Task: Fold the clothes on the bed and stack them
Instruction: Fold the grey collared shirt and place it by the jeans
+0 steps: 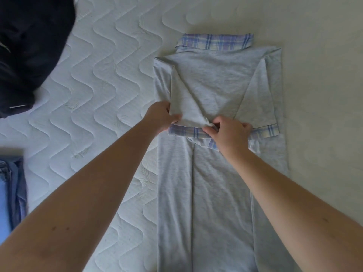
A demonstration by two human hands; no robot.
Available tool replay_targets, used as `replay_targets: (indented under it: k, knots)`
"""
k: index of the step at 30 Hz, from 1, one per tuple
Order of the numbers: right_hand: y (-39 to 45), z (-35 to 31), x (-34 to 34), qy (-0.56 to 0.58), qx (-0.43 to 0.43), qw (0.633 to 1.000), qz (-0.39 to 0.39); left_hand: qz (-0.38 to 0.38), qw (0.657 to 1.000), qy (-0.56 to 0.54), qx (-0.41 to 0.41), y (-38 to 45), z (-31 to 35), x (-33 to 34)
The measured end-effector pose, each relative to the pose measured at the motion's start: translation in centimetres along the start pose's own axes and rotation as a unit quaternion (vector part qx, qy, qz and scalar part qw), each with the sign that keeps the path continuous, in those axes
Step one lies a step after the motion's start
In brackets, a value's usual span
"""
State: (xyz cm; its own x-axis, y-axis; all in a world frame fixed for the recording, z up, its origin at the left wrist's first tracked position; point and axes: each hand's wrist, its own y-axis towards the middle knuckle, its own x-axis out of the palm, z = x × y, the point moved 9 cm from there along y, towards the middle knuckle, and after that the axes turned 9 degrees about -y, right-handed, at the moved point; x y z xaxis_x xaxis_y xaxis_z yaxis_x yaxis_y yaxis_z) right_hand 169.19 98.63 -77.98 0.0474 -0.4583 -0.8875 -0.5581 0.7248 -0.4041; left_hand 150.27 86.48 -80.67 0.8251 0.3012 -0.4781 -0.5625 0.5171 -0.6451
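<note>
Quilted white mattress (94, 79) fills the view, with a plain cream sheet (318, 75) covering the part from 12 to 4 o'clock. A grey jersey garment (206, 183) with plaid trim is laid flat, running from centre down to 6 o'clock; its plaid collar (216, 41) sits at 12 o'clock and both sleeves are folded inward across the body. A dark navy garment (29, 46) is heaped at 10 o'clock. Folded blue denim (13, 189) is noted at 8 o'clock, at the frame edge.

At centre, the left hand (159, 118) is seen pinching the outer corner of the left sleeve just above its plaid cuff (186, 132). The right hand (229, 134) is curled over the inner end of the same cuff, gripping the fabric there.

The jersey is judged light, soft and limp, liable to wrinkle and slide on itself. Hold is best taken at the stiffer cuffs, collar or folded edges.
</note>
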Motion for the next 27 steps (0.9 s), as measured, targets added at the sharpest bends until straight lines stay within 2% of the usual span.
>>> replay_targets:
  k: [2,5,7,9,11,13,16,20,25,27]
  knots:
    - [-0.6,-0.3,-0.7,-0.069,-0.022,0.997,0.038,0.054,0.996,0.049,0.042,-1.0,0.2,-0.4]
    - [-1.8,-0.8,-1.4,-0.116,-0.055,0.985,0.112,0.139,0.984,0.098,0.048,-2.9,0.3,-0.4]
    - [-2.8,-1.8,-1.7,-0.087,-0.098,0.978,0.164,0.220,0.957,0.166,0.094,-4.5,1.3,-0.5]
    - [-3.9,-3.0,-0.7,-0.077,-0.151,0.971,0.166,0.267,0.921,0.214,0.186,-6.1,2.9,0.5]
    - [-5.1,-3.5,1.3,-0.099,-0.192,0.968,0.125,0.241,0.901,0.250,0.260,-7.2,3.5,3.0]
    - [-6.7,-3.1,3.5,-0.134,-0.216,0.963,0.087,0.174,0.894,0.306,0.279,-7.6,2.2,6.2]
    - [-9.8,-1.9,5.4,-0.144,-0.227,0.959,0.085,0.134,0.889,0.358,0.252,-8.2,-0.9,9.1]
    - [-13.9,0.0,7.6,-0.115,-0.202,0.970,0.069,0.161,0.896,0.342,0.233,-10.2,-3.1,10.0]
    - [-16.7,2.9,7.5,-0.109,-0.179,0.975,0.069,0.123,0.910,0.325,0.226,-14.8,-7.0,12.9]
    - [-17.3,5.0,6.7,-0.117,-0.139,0.980,0.082,0.114,0.924,0.305,0.200,-16.5,-8.2,13.8]
